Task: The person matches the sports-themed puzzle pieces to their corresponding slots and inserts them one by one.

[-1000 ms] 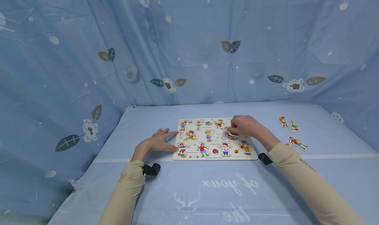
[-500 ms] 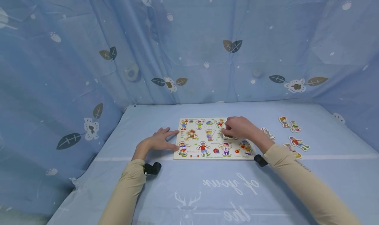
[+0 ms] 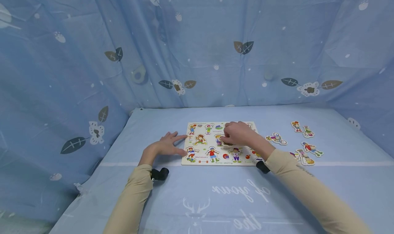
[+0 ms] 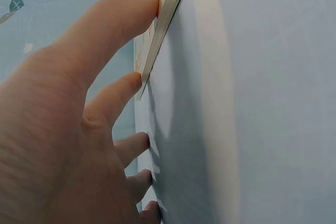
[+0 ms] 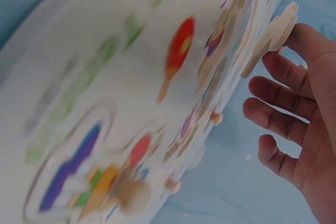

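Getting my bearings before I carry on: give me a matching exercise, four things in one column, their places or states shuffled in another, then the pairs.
Things
1. person's bare left hand
2. person's bare right hand
3. cream rectangular wooden puzzle board
4. flat painted cyclist-shaped piece

Places or states
A. loose on the light-blue cloth, right of the board
B. pinching a flat wooden piece
C. fingers spread, fingertips at the board's left edge
D. lying flat beneath the right hand

Pairs: 1-C, 2-B, 3-D, 4-A

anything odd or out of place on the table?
Tablecloth lettering reads backwards, while that on the puzzle board doesn't; the cloth may be wrong side up. Loose puzzle pieces lie scattered right of the board; nothing looks spilled or damaged.
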The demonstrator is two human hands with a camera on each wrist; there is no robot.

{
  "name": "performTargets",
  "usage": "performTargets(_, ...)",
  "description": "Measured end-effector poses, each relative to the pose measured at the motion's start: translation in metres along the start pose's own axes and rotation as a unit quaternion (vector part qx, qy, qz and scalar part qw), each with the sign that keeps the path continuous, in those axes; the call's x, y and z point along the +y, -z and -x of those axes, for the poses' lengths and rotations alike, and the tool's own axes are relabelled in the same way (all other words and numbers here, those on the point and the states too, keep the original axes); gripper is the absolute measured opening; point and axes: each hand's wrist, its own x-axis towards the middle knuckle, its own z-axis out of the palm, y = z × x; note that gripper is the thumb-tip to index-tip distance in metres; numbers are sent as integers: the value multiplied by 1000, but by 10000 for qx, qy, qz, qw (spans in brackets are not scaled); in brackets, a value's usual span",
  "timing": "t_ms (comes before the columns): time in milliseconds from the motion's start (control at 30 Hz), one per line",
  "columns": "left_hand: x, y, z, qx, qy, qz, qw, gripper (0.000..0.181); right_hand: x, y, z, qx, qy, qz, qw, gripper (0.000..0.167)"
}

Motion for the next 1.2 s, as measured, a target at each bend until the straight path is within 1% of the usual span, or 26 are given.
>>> performTargets(367,-3,-1,-1,8,-55,-60,10000,89,-31,-2,-13,152,367,34,9992,31)
performTargets(533,-3,-1,-2,-25,-71,-98,9999,89,-43,-3,-20,132,484,-73,9987,31)
performTargets(633,-2,0,-1,-47,-64,-122,9999,89,-51,-3,-25,163,579,-32,9982,33)
performTargets(800,-1,1,-1,-92,-11,-162,9998,88,-63,-2,-31,256,643,26,9976,33)
performTargets(1067,0,1,0,-69,-26,-170,9998,88,-79,-4,-39,237,814,-58,9964,31)
performTargets(1200,0,1,-1,-61,-21,-170,9998,88,-88,-6,-42,232,831,-78,9962,31)
